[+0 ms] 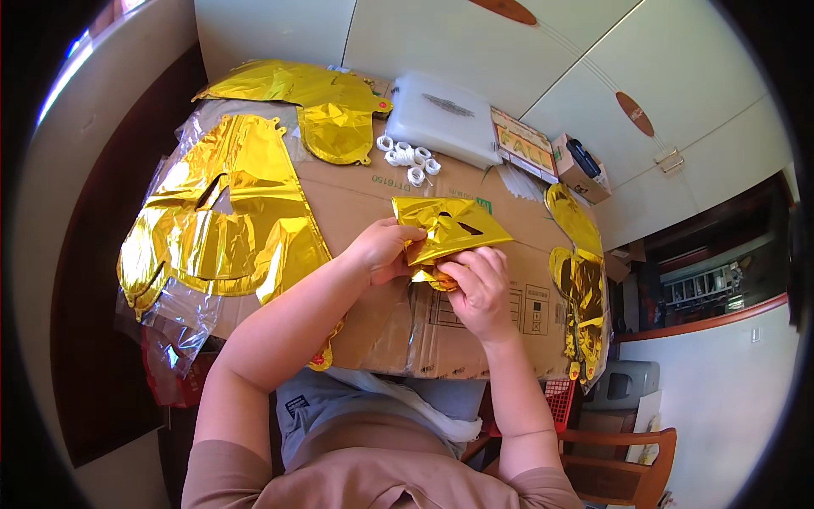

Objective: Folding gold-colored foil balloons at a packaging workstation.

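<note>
Above the cardboard sheet (348, 195), a folded gold foil balloon (448, 222) is held between my two hands. My left hand (386, 252) pinches its left side, thumb on top. My right hand (482, 290) has its fingers bent round the lower edge, where a crumpled bit of the foil shows. Parts of the fingertips are hidden behind the foil. A large flat gold foil balloon (242, 242) with a slit in its middle lies to the left of my left forearm. Another flat gold balloon (335, 131) lies at the far left.
White ribbon rolls (403, 155) sit beside a translucent plastic box (432, 119) at the back. A small cardboard box (581, 174) with a dark object on top stands back right. More gold foil balloons (585, 297) line the right edge. A wooden chair (666, 454) stands lower right.
</note>
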The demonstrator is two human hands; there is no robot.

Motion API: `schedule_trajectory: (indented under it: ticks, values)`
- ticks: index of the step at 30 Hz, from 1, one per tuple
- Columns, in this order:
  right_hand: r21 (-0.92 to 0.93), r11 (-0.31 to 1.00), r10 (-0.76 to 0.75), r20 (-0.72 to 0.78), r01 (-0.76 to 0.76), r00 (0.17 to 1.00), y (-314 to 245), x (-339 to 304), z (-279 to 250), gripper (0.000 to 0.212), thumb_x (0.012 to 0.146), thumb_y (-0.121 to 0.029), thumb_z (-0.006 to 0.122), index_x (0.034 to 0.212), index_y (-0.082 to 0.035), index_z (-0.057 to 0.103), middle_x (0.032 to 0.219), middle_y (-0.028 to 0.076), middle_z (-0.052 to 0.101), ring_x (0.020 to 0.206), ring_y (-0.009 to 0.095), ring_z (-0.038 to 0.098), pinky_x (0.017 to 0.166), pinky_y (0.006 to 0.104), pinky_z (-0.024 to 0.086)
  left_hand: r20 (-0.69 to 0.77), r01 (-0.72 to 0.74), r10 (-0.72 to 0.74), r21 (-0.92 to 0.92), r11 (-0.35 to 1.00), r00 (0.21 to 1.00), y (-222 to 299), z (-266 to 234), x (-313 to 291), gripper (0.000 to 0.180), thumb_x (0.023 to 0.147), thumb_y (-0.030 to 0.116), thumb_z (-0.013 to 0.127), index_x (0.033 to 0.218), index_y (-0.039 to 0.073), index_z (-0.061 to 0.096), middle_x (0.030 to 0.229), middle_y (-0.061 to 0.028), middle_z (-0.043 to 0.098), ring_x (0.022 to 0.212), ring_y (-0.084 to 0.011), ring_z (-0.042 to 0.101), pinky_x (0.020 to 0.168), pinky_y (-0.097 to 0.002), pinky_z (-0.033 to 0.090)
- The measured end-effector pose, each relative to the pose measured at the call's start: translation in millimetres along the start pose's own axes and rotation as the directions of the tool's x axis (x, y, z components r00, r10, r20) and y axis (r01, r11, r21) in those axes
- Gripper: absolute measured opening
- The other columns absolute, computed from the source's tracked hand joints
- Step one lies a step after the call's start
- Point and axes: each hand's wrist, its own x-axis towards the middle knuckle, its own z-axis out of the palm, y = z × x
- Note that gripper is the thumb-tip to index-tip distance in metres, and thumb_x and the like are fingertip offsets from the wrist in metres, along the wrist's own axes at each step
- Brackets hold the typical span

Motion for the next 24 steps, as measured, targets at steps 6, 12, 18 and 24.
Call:
schedule_trajectory:
  ticks: [6, 12, 18, 24]
  values:
    - [-0.060, 0.987, -0.141, 0.142, 0.150, 0.980, -4.7, 14.4, -11.9, 0.037, 0.071, -0.005, 0.072, 0.108, -0.011, 0.073, 0.112, 0.005, 0.065, 0.108, 0.026, 0.059, 0.098, 0.0439, 0.045, -0.001, -0.018, 0.018, 0.008, 1.000, 1.000, 1.9, 6.9, -5.4, 0.022, 0.100, 0.008, 0.053, 0.121, 0.002, 0.058, 0.106, -0.0116, 0.068, 0.090, -0.0239, 0.069, 0.072, -0.0456, 0.062]
    - [-0.072, 0.961, -0.252, 0.172, 0.267, 0.952, 0.0, 7.3, -3.6, 0.029, 0.083, -0.013, 0.065, 0.110, -0.010, 0.073, 0.109, 0.005, 0.064, 0.105, 0.024, 0.059, 0.093, 0.0410, 0.047, 0.028, -0.011, 0.009, 0.063, 0.998, 1.000, -2.2, 2.5, -0.7, 0.023, 0.102, 0.011, 0.053, 0.124, 0.005, 0.058, 0.111, -0.0116, 0.069, 0.094, -0.0239, 0.071, 0.080, -0.0477, 0.060]
    - [0.045, 0.988, -0.151, 0.142, 0.146, 0.978, 5.7, 5.2, 1.3, 0.031, 0.073, -0.010, 0.076, 0.103, -0.011, 0.069, 0.101, 0.003, 0.064, 0.097, 0.025, 0.060, 0.088, 0.0386, 0.047, 0.009, -0.005, 0.004, 0.047, 0.999, 1.000, 1.4, 8.7, -7.3, 0.023, 0.102, 0.009, 0.052, 0.124, 0.001, 0.057, 0.112, -0.0140, 0.068, 0.093, -0.0260, 0.071, 0.077, -0.0487, 0.062]
    - [0.199, 0.976, 0.084, 0.023, -0.087, 0.996, 16.0, 5.0, 4.0, 0.029, 0.072, -0.009, 0.083, 0.097, -0.009, 0.068, 0.091, 0.005, 0.067, 0.091, 0.027, 0.063, 0.086, 0.0384, 0.046, 0.044, 0.035, -0.038, 0.075, 0.997, 0.998, -0.2, 3.1, -3.1, 0.026, 0.103, 0.014, 0.052, 0.127, 0.004, 0.056, 0.115, -0.0110, 0.068, 0.099, -0.0251, 0.070, 0.086, -0.0518, 0.060]
